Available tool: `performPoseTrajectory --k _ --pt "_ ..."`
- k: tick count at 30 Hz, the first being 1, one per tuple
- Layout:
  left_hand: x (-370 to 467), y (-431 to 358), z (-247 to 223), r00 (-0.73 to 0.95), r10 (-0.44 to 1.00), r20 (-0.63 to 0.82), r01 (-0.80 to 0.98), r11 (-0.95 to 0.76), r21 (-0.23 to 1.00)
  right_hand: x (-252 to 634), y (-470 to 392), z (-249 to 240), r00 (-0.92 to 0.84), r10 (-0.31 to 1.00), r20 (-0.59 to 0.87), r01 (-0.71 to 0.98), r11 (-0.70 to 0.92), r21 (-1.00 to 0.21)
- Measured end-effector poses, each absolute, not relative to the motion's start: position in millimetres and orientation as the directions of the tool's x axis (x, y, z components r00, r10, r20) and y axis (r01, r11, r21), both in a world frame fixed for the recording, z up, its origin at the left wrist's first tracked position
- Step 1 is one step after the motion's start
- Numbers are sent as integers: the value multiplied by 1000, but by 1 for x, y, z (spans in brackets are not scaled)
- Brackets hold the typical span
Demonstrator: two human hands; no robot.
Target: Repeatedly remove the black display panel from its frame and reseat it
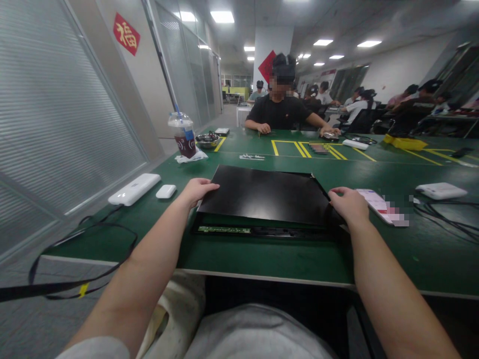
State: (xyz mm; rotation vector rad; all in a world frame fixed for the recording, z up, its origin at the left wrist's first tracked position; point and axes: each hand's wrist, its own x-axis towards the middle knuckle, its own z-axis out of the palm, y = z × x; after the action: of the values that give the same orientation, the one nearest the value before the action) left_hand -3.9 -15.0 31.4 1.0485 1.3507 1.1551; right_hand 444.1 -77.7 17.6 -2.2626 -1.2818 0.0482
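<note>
A thin, flat black panel [258, 194] lies tilted over a shallow black frame [284, 233], its near edge raised off the frame. Along the frame's near side a green circuit board strip [224, 230] shows in the gap. My left hand [197, 192] pinches the panel's left edge, thumb on top and fingers underneath. At the right side, my right hand [348, 202] is closed on the frame's edge, close to the panel. The panel hides most of the frame's inside.
Left of me are a white power bank [134, 189], a small white case [166, 191] and a drink cup [184, 137]. A phone [383, 207] and a white device with cables [441, 190] lie right. Opposite sits a person [279, 112]; a metal bowl [208, 140] stands farther back.
</note>
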Motion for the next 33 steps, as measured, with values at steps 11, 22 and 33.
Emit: performPoseTrajectory --k 11,22,33 --pt "-4 -13 31 -110 982 -157 121 170 978 444 -78 19 552 805 216 788 -419 -450" --pt "-4 -17 37 -90 988 -128 177 143 974 440 -80 23 544 811 216 809 -438 -391" --pt "-4 -19 38 -96 991 -89 236 109 966 437 -80 23 530 819 220 823 -436 -364"
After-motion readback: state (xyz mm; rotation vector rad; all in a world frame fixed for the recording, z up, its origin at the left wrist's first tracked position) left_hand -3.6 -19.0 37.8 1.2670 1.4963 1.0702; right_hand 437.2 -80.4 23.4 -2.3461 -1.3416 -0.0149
